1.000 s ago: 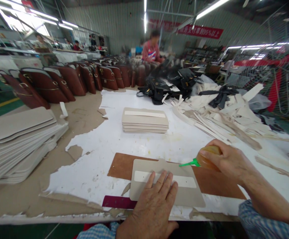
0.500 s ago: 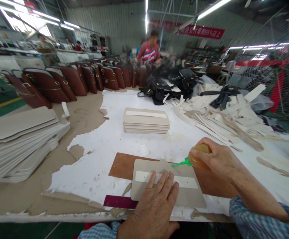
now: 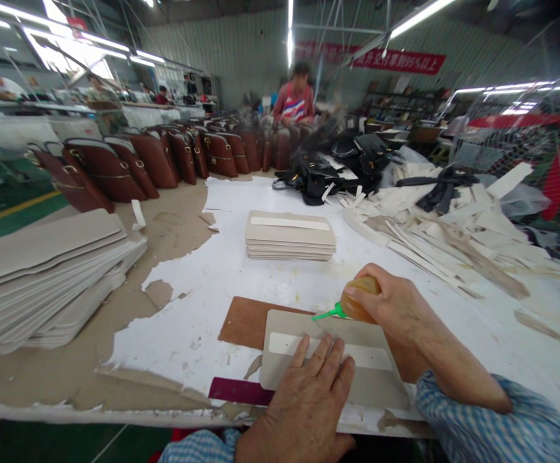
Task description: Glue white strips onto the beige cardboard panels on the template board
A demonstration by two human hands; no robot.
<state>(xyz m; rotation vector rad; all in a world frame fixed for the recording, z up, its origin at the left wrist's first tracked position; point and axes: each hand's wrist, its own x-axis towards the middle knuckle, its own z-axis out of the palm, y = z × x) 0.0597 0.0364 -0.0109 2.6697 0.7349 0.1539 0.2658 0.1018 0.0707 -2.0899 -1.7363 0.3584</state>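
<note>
My left hand (image 3: 311,399) lies flat with fingers spread on a beige panel (image 3: 289,321), pressing over the white strip (image 3: 371,357) that runs across it. In my right hand (image 3: 388,302) is a squeeze bottle (image 3: 362,289) of amber liquid, tilted so its green nozzle (image 3: 328,314) points left. The nozzle's tip is at the panel's upper edge, left of the middle; whether it touches cannot be made out. Beneath the panel a brown leather piece (image 3: 243,321) sticks out on both sides. A maroon strip (image 3: 238,390) pokes out at the panel's lower left.
Beyond the panel sits a stack of beige panels (image 3: 289,238). A larger stack (image 3: 43,276) fans out at left. Brown bags (image 3: 106,170) line the back left; black bags (image 3: 318,173) and pale offcuts (image 3: 429,225) lie at back right. A person (image 3: 295,99) stands behind.
My right hand has moved the bottle left, its nozzle travelling along the panel's upper edge. My left hand keeps its place on the panel. The whole view has shifted slightly.
</note>
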